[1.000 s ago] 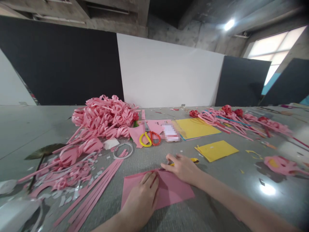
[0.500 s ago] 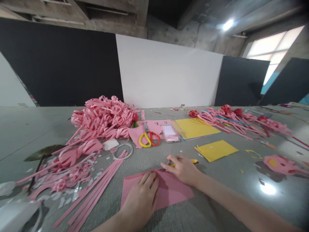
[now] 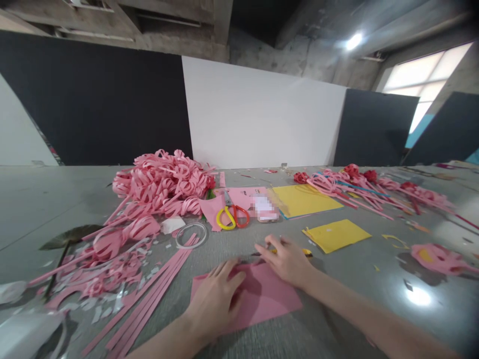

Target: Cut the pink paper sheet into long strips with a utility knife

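Observation:
A sheet of pink paper (image 3: 265, 299) lies on the grey floor before me, its far edge folded over or raised in a narrow band. My left hand (image 3: 219, 289) rests over its left part, thumb apart, fingers reaching to the far edge. At the right of that edge my right hand (image 3: 286, 262) is closed around a yellow utility knife (image 3: 307, 253). The knife's dark tip points left, just beyond the paper, and most of its body is hidden by the hand. Scissors (image 3: 232, 218) with one yellow and one red handle lie farther off.
Pink strips (image 3: 157, 294) and a silver ring of wire (image 3: 190, 236) lie left, before a heap of pink paper loops (image 3: 160, 182). A phone (image 3: 266, 209) and yellow sheets (image 3: 337, 235) are ahead. Paper flowers (image 3: 359, 182) lie far right, a pink paper piece (image 3: 436, 259) nearer.
My left hand has slid away toward the paper's far edge, its thumb now spread. My right hand and the knife have shifted slightly right, the tip off the paper edge.

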Demonstrator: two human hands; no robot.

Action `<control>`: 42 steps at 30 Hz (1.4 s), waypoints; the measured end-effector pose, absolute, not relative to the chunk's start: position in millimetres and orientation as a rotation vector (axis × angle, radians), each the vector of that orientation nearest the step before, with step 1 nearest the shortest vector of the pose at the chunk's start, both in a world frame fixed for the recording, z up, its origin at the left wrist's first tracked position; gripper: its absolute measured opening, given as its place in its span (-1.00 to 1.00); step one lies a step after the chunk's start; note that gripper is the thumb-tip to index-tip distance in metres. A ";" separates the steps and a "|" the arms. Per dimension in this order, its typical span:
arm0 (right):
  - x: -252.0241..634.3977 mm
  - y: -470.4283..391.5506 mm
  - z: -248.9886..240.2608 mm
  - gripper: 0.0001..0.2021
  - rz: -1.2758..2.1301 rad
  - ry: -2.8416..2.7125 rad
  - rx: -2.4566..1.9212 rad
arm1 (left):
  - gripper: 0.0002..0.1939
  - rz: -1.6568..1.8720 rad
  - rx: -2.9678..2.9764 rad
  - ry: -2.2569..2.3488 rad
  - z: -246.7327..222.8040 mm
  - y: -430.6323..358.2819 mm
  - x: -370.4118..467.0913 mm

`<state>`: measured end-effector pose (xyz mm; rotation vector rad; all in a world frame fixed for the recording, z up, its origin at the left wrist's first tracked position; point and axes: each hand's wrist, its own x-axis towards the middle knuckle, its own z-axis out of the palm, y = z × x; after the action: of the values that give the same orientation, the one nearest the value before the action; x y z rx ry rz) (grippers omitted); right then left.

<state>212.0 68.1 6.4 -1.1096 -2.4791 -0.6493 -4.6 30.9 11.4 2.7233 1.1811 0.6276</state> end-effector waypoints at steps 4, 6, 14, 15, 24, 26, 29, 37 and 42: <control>212.7 67.7 21.0 -0.75 -0.423 -2.210 -1.265 | -0.77 0.755 2.375 1.241 16.3 42.0 -10.1; 213.6 67.6 29.4 -0.76 -0.243 -2.028 -1.337 | -0.84 0.918 2.117 1.277 17.5 46.5 -11.3; 206.8 59.6 44.0 -0.49 0.656 -1.673 -1.594 | -0.85 1.275 1.434 1.160 30.6 44.0 -3.1; 204.4 57.6 44.2 -0.46 0.748 -1.622 -1.577 | -0.84 1.277 1.341 1.106 32.2 41.6 -1.8; 191.9 48.3 45.0 -0.73 1.306 -1.422 -1.318 | -0.83 1.113 1.180 0.928 37.6 35.4 -1.8; 191.5 46.0 48.4 -0.72 1.269 -1.467 -1.326 | -0.82 1.122 1.205 0.954 42.2 37.3 -2.7; 190.3 41.2 56.1 -0.74 1.232 -1.509 -1.379 | -0.81 1.142 1.242 0.989 48.2 40.5 -4.6; 188.6 39.3 58.9 -0.68 1.168 -1.488 -1.420 | -0.81 1.106 1.147 0.948 47.1 42.7 -7.5; 186.4 38.6 59.1 -0.71 1.153 -1.435 -1.413 | -0.79 1.064 1.057 0.864 46.3 41.9 -6.9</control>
<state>186.4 38.6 59.1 -1.4132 -1.4347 1.1527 -6.9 41.9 46.3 1.0568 0.8644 1.0639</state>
